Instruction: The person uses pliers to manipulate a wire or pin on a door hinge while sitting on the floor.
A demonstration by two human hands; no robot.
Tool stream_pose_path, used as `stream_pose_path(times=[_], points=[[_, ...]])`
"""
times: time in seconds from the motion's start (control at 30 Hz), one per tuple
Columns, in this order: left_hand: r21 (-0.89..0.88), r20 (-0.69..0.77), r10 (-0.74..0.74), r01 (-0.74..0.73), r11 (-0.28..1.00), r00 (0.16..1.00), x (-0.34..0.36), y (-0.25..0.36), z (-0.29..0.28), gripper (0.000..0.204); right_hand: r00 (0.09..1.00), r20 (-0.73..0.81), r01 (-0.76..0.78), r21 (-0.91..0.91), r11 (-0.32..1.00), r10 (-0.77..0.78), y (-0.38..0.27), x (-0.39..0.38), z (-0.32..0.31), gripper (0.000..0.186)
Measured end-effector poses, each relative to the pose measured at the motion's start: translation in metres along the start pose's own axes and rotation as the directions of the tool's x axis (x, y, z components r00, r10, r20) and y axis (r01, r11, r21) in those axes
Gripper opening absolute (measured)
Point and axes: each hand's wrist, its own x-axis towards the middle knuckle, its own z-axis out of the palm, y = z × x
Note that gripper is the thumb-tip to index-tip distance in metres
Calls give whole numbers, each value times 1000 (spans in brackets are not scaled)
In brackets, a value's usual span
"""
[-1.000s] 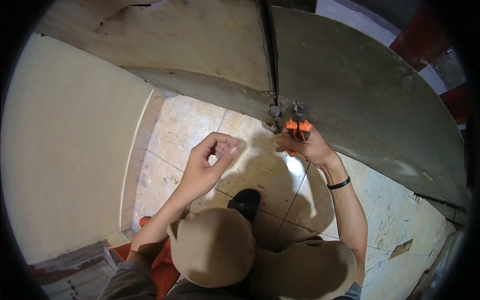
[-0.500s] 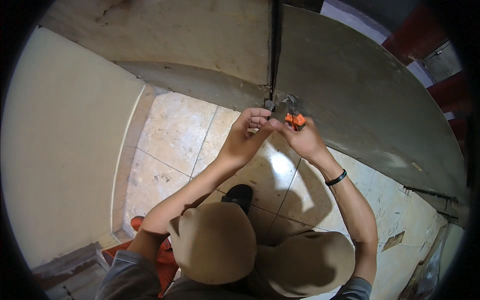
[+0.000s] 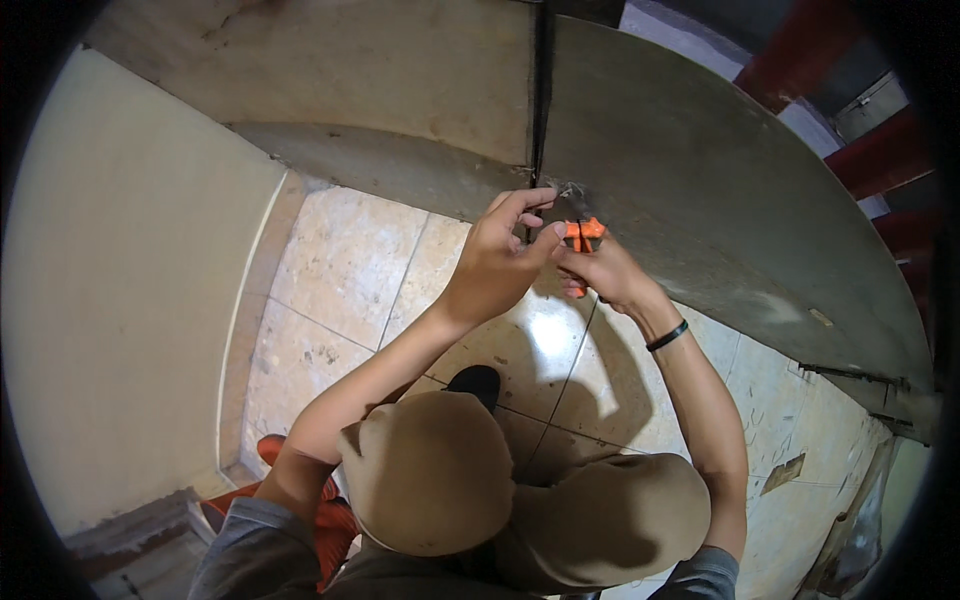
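Pliers with orange handles [image 3: 583,231] are gripped in my right hand [image 3: 610,270], their dark jaws up at a small grey fitting [image 3: 568,189] low on the dark panel beside a vertical gap. My left hand [image 3: 495,255] is just left of the pliers, index finger stretched toward the fitting and the other fingers loosely bent, with the thumb apart near the orange handle. Whether the fingertips touch the fitting or the pliers I cannot tell.
A cream panel [image 3: 130,290] stands at the left, a beige panel [image 3: 330,80] ahead, and the dark curved panel [image 3: 730,210] runs right. Red beams [image 3: 870,160] show beyond it. Below are floor tiles [image 3: 340,270], my khaki knees [image 3: 425,470] and orange fabric [image 3: 330,540] at lower left.
My left hand has moved up and right from over the tiles to beside the pliers and fitting. My right hand still holds the pliers, a little further left.
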Motion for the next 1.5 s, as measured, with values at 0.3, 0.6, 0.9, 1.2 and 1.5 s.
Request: stream_pose_path(times=[0.3, 0.6, 0.9, 1.2, 1.5], points=[[-238, 46, -149, 156, 959, 988, -15, 3, -3, 36, 680, 651, -335, 684, 647, -337, 54, 23, -3, 51], [-127, -92, -175, 163, 978, 980, -15, 6, -28, 27, 697, 532, -153, 766, 624, -481, 85, -13, 25, 52], [71, -202, -118, 135, 988, 972, -37, 44, -24, 24, 871, -335, 116, 851, 512, 359, 168, -260, -56, 29], [-19, -119, 60, -62, 998, 991, -19, 51, -62, 35, 510, -698, 728, 662, 180, 502, 311, -408, -153, 30], [77, -160, 226, -216, 973, 961, -18, 98, -52, 37, 594, -693, 739, 671, 63, 410, 329, -445, -165, 30]])
